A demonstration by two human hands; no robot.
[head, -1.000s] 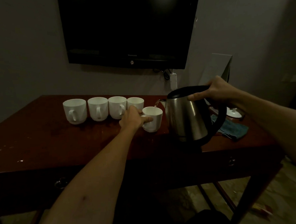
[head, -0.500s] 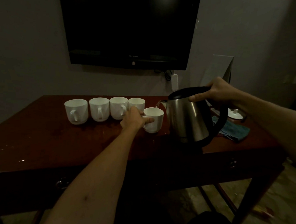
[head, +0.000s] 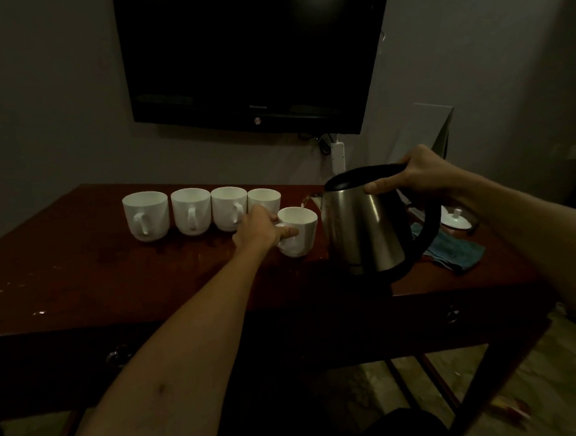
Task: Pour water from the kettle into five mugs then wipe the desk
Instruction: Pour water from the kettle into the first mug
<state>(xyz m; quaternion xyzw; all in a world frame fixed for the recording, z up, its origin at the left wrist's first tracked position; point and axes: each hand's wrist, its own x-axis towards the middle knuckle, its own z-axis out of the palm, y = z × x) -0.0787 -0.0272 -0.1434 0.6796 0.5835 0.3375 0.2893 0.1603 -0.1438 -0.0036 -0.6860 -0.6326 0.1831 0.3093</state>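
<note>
Several white mugs stand in a row on the dark red desk [head: 81,284]; the leftmost mug [head: 146,215] has its handle toward me. A fifth white mug [head: 300,230] sits nearer, right of the row, and my left hand [head: 259,232] grips its handle side. My right hand [head: 412,173] holds the black handle of the steel kettle [head: 364,226], which is lifted and tilted left. A thin stream runs from its spout [head: 307,201] into the fifth mug. A teal cloth [head: 457,249] lies on the desk behind the kettle.
A black television [head: 253,58] hangs on the wall above the desk. A white lidded dish [head: 457,219] sits at the right rear by the cloth. A white power strip [head: 337,154] hangs on the wall. Small drops mark the desk's left front.
Both hands stay in the same grips. The kettle keeps its tilt over the fifth mug, with the stream still running.
</note>
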